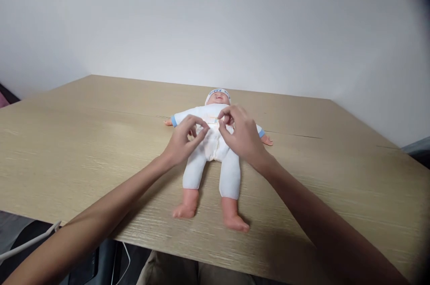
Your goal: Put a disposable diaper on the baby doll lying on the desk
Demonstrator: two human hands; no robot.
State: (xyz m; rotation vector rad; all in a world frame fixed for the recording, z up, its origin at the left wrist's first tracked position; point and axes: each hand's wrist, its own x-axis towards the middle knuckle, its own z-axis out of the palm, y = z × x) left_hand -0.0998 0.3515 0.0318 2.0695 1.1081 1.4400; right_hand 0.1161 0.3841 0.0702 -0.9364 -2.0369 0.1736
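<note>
A baby doll in a white outfit with blue cuffs and a printed white cap lies on its back, feet toward me. A white diaper wraps its hips over the outfit. At the left of the diaper's waist is my left hand, closed, with thumb and forefinger pinched together. My right hand is curled over the belly at the waist's right side, its thumb and forefinger tips drawn close to each other. Whatever either pinch holds is too small to make out. Both hands partly hide the doll's sides.
The doll lies on a wooden table with thin seams across its top. A white partition rises behind the far edge. White cables hang by the near left edge, and my lap is below the front edge.
</note>
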